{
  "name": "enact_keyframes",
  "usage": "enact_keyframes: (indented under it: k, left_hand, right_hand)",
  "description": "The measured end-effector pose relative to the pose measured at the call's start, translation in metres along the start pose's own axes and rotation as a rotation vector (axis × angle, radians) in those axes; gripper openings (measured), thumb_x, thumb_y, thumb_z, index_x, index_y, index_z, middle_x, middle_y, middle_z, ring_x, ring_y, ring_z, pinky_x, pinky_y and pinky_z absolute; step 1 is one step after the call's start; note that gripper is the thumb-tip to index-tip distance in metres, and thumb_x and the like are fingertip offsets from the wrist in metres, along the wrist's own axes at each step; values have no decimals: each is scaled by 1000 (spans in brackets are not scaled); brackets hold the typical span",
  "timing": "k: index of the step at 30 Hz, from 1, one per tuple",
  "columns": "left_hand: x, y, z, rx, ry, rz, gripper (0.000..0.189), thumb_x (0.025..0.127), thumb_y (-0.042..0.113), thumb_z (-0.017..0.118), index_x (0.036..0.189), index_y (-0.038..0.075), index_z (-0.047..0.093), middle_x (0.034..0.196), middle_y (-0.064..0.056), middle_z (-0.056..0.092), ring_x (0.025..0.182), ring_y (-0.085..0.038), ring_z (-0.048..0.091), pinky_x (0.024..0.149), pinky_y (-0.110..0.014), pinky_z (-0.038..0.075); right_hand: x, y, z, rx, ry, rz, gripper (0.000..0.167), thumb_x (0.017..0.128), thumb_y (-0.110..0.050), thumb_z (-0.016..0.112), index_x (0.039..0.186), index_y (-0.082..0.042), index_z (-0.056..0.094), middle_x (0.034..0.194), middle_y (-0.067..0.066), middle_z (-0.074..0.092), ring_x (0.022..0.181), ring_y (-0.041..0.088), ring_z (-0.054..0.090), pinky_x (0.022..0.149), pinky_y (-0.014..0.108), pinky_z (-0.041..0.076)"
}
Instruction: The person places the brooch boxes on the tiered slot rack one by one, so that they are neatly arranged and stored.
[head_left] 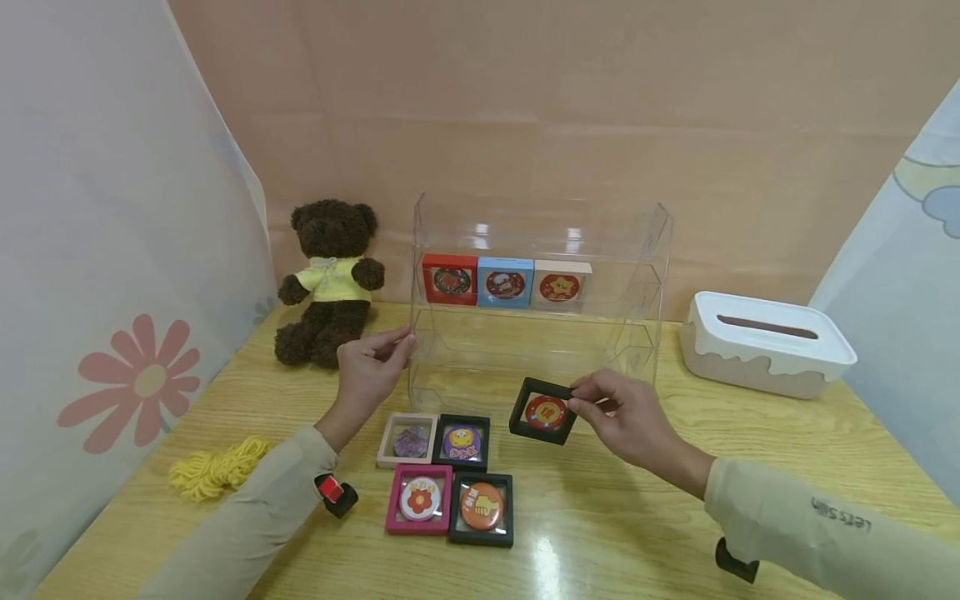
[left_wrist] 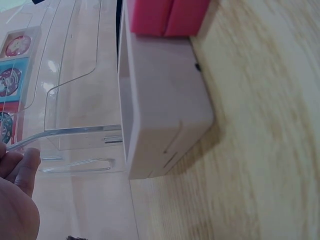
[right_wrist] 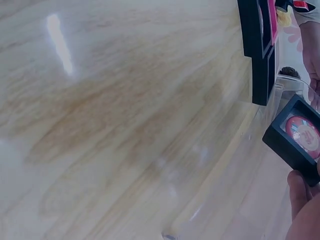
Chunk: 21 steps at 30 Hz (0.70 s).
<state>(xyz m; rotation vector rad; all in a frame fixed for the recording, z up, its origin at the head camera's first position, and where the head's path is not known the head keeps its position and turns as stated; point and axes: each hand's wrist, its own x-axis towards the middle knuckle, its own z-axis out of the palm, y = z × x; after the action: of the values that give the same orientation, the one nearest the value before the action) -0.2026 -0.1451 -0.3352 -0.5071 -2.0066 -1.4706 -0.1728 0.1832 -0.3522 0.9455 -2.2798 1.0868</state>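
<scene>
Peach cloth point(head_left: 555, 108) hangs behind a wood-grain table point(head_left: 637, 542), with a flower-printed cloth point(head_left: 120, 208) along the left side. Near that edge lies a bundle of yellow cord point(head_left: 220, 468), and farther back a brown teddy bear point(head_left: 330, 279) wears a yellow top. Next comes the left hand point(head_left: 367, 368), thumb and fingertips brought together on the thin left edge of a clear tiered rack point(head_left: 525, 332). Before the rack, four square frames lie close together on the table: a pale pink frame point(head_left: 408, 441) and a purple-badge frame point(head_left: 462, 442) behind, a bright pink frame point(head_left: 420, 500) and an orange-badge frame point(head_left: 482, 508) nearer. On an upper tier, a red frame point(head_left: 450, 280), a blue frame point(head_left: 506, 282) and a cream frame point(head_left: 561, 285) stand side by side; the shelf runs on toward the right side panel. In front of the lower tiers, a black red-badge frame point(head_left: 546, 412) tilts, apart from the four, its right edge pinched by the right hand point(head_left: 626, 417), thumb and fingers parted only by the frame. Wood surface stretches rightward to a white-lidded tissue box point(head_left: 765, 342), well apart from the fingers.
</scene>
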Motion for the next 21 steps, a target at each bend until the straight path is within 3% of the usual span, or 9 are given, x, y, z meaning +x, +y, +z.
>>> enact_keyframes:
  k: [9,14,21]
  left_hand:
    - [0,0,0,11,-6,-10,16,85,-9,65,99,-15,67,82,-26,67,63,-42,65,56,-14,53]
    - [-1,-1,0,33,3,10,15,85,-9,66,98,-13,69,81,-25,67,61,-39,66,55,-14,52]
    - [0,0,1,32,9,22,13,84,-9,66,97,-14,69,80,-25,67,62,-40,66,55,-15,53]
  right_hand:
    - [9,-1,-12,-74,4,21,22,77,10,74,79,-10,65,87,2,69,71,13,65,55,22,55]
    - [16,-2,-23,-134,2,36,19,78,8,74,90,-5,67,84,1,68,69,13,66,56,24,56]
    - [25,-4,-39,-174,11,-4,26,78,11,72,103,5,69,91,9,68,72,17,66,57,24,56]
